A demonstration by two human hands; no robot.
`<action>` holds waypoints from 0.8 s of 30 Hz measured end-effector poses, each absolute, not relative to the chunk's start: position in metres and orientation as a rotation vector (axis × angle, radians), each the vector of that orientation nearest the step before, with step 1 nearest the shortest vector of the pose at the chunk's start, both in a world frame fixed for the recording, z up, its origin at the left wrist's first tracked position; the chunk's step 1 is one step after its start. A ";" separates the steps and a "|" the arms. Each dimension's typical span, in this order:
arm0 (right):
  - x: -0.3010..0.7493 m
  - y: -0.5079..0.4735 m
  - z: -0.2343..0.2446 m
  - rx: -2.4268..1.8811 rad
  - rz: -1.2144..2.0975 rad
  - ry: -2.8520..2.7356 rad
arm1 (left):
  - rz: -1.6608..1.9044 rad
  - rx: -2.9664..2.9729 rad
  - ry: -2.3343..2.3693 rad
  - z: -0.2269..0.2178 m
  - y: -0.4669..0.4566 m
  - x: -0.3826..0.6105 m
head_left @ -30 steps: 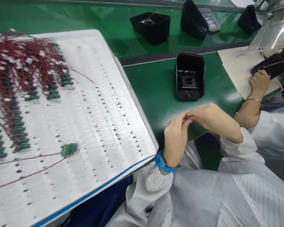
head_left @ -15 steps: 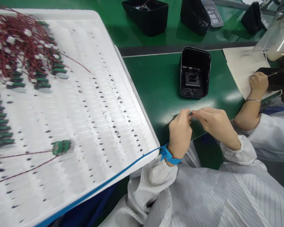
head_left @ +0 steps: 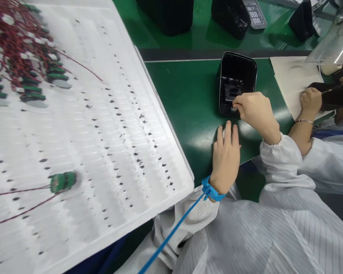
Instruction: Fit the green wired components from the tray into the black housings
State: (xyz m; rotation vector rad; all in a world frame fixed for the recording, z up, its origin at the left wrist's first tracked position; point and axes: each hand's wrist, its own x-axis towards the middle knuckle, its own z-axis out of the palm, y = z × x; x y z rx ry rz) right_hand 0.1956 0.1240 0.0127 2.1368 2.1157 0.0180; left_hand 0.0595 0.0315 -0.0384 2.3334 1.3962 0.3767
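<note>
A black plastic housing (head_left: 238,72) lies on the green bench with its hollow side up. My right hand (head_left: 257,116) reaches over its near end, thumb and fingers pinched together. At the fingertips shows a small round silvery piece (head_left: 233,109), against the inside of the housing's near end; its exact kind is too small to tell. My left hand (head_left: 226,160) lies palm down on the bench just in front of the housing, fingers stretched out and holding nothing visible. A blue wrist strap (head_left: 213,190) with a cord is around the left wrist.
On the left, a white foam tray (head_left: 148,179) carries bundled red wires (head_left: 17,42) with green parts and one separate green wired component (head_left: 63,182). More black housings (head_left: 231,19) stand behind. A co-worker's hand (head_left: 311,101) works at the right near paper sheets (head_left: 286,80).
My hands have parted. The right one moved forward to the housing's near end, while the left let go of the small piece and opened flat on the bench. The view shifted slightly.
</note>
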 end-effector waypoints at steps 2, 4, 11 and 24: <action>0.195 0.124 0.015 2.104 0.017 2.093 | 0.353 2.338 1.394 -0.038 0.031 0.059; 0.198 0.121 0.016 2.076 0.013 2.103 | 0.345 2.334 1.388 -0.038 0.031 0.059; 0.211 0.109 0.012 1.973 -0.070 2.340 | 0.379 2.327 1.403 -0.037 0.032 0.060; 0.188 0.074 0.007 1.981 -0.281 2.408 | 0.451 2.381 1.491 -0.045 0.022 0.038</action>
